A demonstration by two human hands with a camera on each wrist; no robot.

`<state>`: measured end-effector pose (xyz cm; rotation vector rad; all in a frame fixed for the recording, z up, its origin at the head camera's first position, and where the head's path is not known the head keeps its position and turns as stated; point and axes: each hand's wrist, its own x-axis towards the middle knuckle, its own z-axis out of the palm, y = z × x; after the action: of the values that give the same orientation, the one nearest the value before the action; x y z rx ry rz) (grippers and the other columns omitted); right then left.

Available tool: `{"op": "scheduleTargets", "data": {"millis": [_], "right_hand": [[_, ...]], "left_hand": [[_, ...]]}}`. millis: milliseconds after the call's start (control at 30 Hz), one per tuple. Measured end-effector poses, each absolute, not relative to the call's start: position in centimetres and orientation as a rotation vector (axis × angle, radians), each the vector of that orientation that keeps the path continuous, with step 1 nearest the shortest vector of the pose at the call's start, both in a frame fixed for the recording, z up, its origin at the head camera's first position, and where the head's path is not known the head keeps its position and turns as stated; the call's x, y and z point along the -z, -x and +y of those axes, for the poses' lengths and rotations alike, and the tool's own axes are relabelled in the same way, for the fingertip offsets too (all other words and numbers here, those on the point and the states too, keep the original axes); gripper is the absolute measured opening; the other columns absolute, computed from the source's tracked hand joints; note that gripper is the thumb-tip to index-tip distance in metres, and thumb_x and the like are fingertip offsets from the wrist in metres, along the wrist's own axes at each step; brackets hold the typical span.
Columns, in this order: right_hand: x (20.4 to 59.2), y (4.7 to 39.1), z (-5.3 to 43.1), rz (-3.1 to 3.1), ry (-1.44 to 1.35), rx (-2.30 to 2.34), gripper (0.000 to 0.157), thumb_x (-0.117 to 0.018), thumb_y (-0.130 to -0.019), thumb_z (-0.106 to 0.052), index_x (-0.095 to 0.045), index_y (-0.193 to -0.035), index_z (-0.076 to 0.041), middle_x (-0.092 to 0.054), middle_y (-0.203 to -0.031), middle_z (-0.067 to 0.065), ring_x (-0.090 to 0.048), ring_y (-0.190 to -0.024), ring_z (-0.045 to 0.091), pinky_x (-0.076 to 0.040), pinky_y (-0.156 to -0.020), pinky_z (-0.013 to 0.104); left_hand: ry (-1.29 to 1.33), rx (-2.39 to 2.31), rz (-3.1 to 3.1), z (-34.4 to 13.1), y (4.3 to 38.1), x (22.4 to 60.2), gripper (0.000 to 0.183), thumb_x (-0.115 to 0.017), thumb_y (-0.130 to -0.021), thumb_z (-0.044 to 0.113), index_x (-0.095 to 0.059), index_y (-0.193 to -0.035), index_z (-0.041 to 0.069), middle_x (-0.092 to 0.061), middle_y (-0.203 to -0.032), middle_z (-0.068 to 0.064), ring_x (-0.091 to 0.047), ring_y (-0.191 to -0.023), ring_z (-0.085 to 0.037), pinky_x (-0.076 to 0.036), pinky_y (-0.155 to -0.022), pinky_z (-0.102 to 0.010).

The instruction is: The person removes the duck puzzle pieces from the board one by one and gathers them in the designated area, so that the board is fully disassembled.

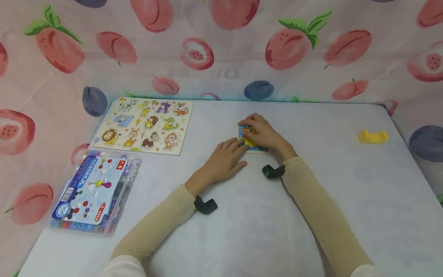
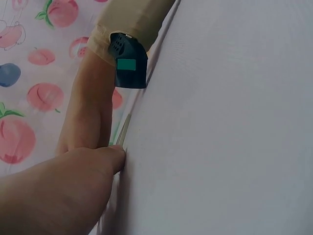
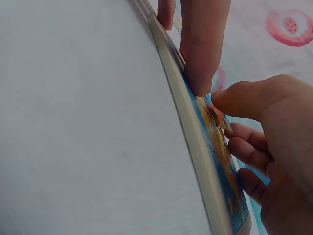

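Observation:
A small wooden jigsaw board [image 1: 259, 150] with a blue and yellow picture lies on the white table, partly covered by both hands. My left hand [image 1: 223, 161] spreads over its near left edge with fingers fairly straight. In the right wrist view, a left fingertip [image 3: 199, 81] presses down on the picture side of the board [image 3: 188, 127]. My right hand [image 1: 264, 134] arches over the board from the right. Its thumb and fingers pinch a small orange puzzle piece [image 3: 220, 116], tilted up at the board's surface. The hands hide most of the picture.
An animal puzzle board [image 1: 184, 134] lies at the back left. In front of it, a clear plastic box [image 1: 115, 219] of coloured parts carries a blue printed card [image 1: 91, 188]. A yellow notched block [image 1: 373, 137] sits far right. Fruit-patterned cloth [image 1: 228, 57] hangs behind the table.

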<state>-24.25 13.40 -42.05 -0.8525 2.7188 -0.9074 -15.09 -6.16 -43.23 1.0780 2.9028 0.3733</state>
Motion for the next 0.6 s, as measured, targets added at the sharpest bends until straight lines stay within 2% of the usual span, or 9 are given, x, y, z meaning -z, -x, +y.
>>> {"op": "scheduleTargets", "data": {"millis": [233, 433, 600], "right_hand": [[42.26, 24.23, 13.37, 2.681, 0.854, 1.055, 0.033, -0.056, -0.096, -0.022, -0.057, -0.128, -0.014, -0.051, -0.121, 0.009, -0.048, -0.114, 0.025, -0.037, -0.102, 0.046], [42.55, 24.21, 13.32, 2.662, 0.856, 1.174, 0.029, -0.055, -0.096, -0.019, -0.059, -0.124, -0.013, -0.054, -0.116, 0.006, -0.054, -0.104, 0.021, -0.045, -0.095, 0.040], [42.70, 24.14, 13.29, 2.650, 0.815, 1.261, 0.026, -0.055, -0.096, -0.019, -0.060, -0.121, -0.014, -0.055, -0.114, 0.004, -0.057, -0.104, 0.021, -0.047, -0.095, 0.041]], "left_hand": [[-1.079, -0.392, 2.907, -6.11, 15.04, 43.12, 0.054, -0.042, -0.099, 0.042, -0.036, -0.145, 0.015, -0.032, -0.152, -0.007, -0.024, -0.142, -0.026, -0.026, -0.112, -0.047], [-1.081, -0.404, 2.913, -6.05, 15.00, 43.00, 0.052, -0.042, -0.099, 0.041, -0.038, -0.144, 0.016, -0.034, -0.152, -0.007, -0.025, -0.142, -0.026, -0.027, -0.111, -0.047], [-1.085, -0.401, 2.926, -5.97, 14.97, 43.06, 0.052, -0.043, -0.098, 0.041, -0.039, -0.144, 0.016, -0.035, -0.151, -0.007, -0.026, -0.141, -0.026, -0.029, -0.111, -0.046]]}}
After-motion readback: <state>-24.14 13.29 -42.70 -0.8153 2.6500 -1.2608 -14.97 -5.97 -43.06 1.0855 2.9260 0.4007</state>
